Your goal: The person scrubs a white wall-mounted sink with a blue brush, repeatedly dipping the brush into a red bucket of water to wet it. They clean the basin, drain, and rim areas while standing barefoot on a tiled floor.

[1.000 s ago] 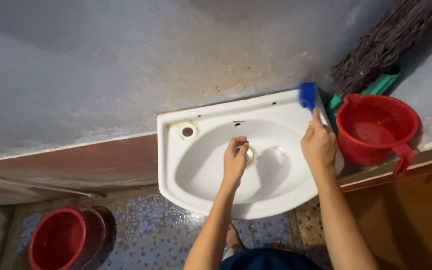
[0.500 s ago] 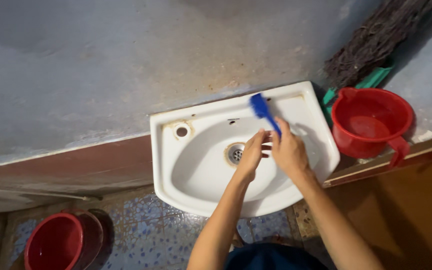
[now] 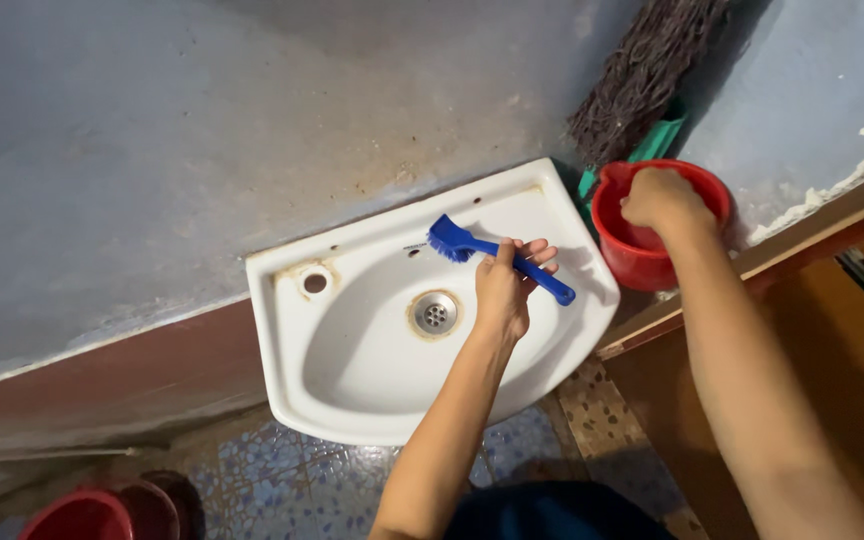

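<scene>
A white wall-mounted sink with a stained drain fills the middle of the view. My left hand grips the handle of a blue scrub brush, whose bristled head rests on the sink's back ledge. Over to the right, my right hand reaches into a small red bucket standing on a ledge beside the sink. Its fingers curl downward inside the bucket; what they hold, if anything, is hidden.
A dark mop head with a green holder leans on the blue-grey wall behind the bucket. A red bucket stands on the blue patterned floor tiles at lower left. An open tap hole sits at the sink's back left.
The brush passed from my right hand to my left hand. My right hand left the sink and moved right into the small red bucket. The view shifted right.
</scene>
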